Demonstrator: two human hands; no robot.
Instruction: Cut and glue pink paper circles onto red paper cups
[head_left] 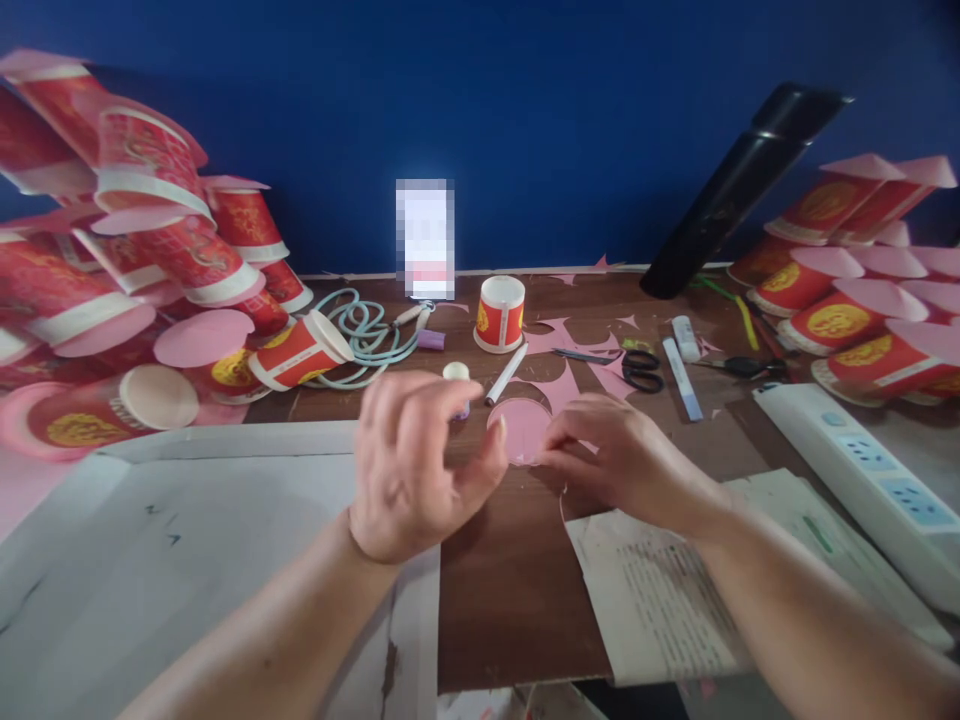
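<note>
A round pink paper disc (pixel 520 432) is at the middle of the brown table, its near right edge in the fingertips of my right hand (pixel 626 455). My left hand (pixel 420 470) hangs in the air left of the disc, thumb and fingers apart, with nothing between them. Partly hidden behind its fingers stands a small container with a pale cap (pixel 455 373). Just beyond the disc lie a white pen (pixel 507 374) and pink paper scraps (pixel 559 375). A red and white paper cup (pixel 500 318) stands upside down farther back. Black-handled scissors (pixel 641 371) rest to its right.
Pink-topped red cups are piled at left (pixel 154 180) and right (pixel 832 310). A white tray (pixel 225 560) fills the near left. At right are a power strip (pixel 862 480), printed paper (pixel 667 600) and a leaning black cylinder (pixel 739 190). A coiled cable (pixel 367 325) and a lit phone (pixel 425 235) sit behind.
</note>
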